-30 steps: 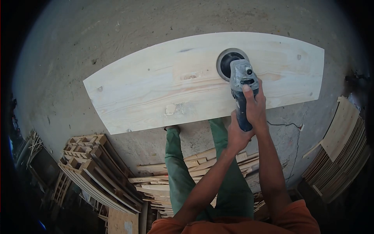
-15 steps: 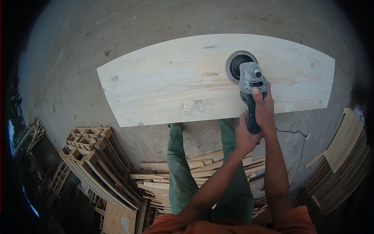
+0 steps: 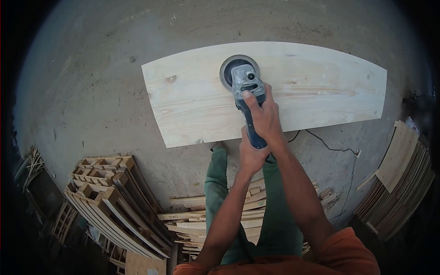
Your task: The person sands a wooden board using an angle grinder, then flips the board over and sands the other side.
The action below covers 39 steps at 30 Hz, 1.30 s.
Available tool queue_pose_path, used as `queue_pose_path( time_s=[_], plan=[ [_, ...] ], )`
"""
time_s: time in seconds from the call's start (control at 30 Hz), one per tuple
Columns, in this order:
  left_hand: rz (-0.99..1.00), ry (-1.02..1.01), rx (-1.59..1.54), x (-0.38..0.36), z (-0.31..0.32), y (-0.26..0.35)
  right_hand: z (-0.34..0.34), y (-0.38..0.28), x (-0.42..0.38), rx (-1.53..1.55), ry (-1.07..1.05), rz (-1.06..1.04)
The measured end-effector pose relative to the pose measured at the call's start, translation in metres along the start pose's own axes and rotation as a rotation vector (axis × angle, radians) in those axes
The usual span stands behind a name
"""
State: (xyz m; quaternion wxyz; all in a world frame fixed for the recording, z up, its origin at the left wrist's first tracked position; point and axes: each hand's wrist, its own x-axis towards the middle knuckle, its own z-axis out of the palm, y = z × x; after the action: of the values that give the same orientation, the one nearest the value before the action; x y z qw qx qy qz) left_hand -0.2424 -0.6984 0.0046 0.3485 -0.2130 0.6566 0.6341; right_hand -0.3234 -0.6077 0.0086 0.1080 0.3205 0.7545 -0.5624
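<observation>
A curved-edged pale wooden panel (image 3: 321,91) lies flat in front of me. On its upper middle part rests the round disc of a grey and dark blue angle grinder (image 3: 247,87). My right hand (image 3: 266,114) grips the tool's body near its head, thumb on top. Lower down, my left hand (image 3: 252,153) is wrapped round the end of the handle, close beside my right wrist. The disc covers a patch of the wood left of the panel's centre.
Wooden pallets (image 3: 114,197) are stacked at the lower left. Loose boards (image 3: 188,215) lie around my legs. Thin wood sheets (image 3: 398,183) are piled at the right. A black cable (image 3: 327,146) runs over the concrete floor (image 3: 105,110) from beneath the panel's edge.
Both hands and the grinder have moved left across the panel. The camera view has shifted a little, so the panel's left end appears further right.
</observation>
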Motion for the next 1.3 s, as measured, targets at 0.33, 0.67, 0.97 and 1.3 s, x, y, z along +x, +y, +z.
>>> queue_pose_path(
  time_s=[0.33,0.67,0.97,1.3],
  plan=[
    [-0.103,-0.237,0.165,-0.006,0.109,-0.019,-0.113,0.061,-0.003,0.029,0.26,-0.016],
    [0.023,0.029,-0.1,-0.003,0.043,-0.022,-0.032,0.017,0.006,-0.143,-0.127,-0.054],
    [-0.119,-0.068,-0.004,0.007,0.121,0.002,-0.114,0.035,0.024,-0.006,0.078,0.024],
    [-0.106,-0.177,0.123,-0.01,0.134,-0.017,-0.137,0.057,0.002,0.044,0.195,0.083]
  ],
)
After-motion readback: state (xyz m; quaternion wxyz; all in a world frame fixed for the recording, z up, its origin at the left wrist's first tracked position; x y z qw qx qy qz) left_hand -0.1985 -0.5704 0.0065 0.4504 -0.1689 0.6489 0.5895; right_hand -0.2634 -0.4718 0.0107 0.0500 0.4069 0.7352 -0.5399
